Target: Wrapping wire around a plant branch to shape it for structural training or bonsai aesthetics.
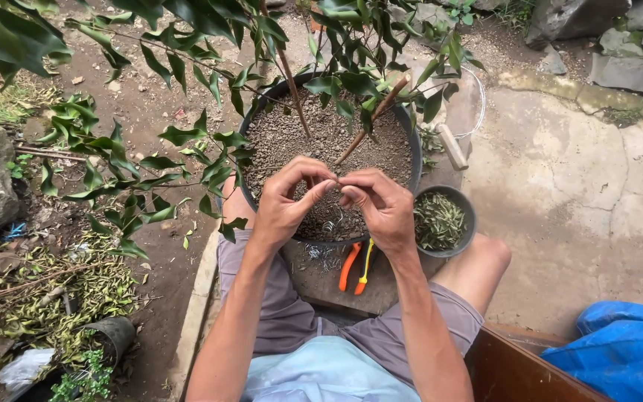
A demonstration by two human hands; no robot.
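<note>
My left hand [286, 199] and my right hand [379, 207] meet above the near rim of a large dark pot [415, 152] filled with gravelly soil. The fingertips of both hands pinch a thin piece of wire [336, 184] between them. A small leafy tree with thin brown stems [292, 89] grows out of the pot, its branches spreading left. Orange-and-yellow handled pliers [356, 266] lie on the ground just below my hands, between my knees. A little coil of wire [329, 225] lies on the soil under my hands.
A small dark bowl of cut leaves [442, 220] sits right of the pot. A clear bucket with a white handle [461, 119] stands behind it. Fallen leaves and a small black pot [109, 339] lie at left. Blue plastic [626, 350] and a wooden edge [519, 368] are lower right.
</note>
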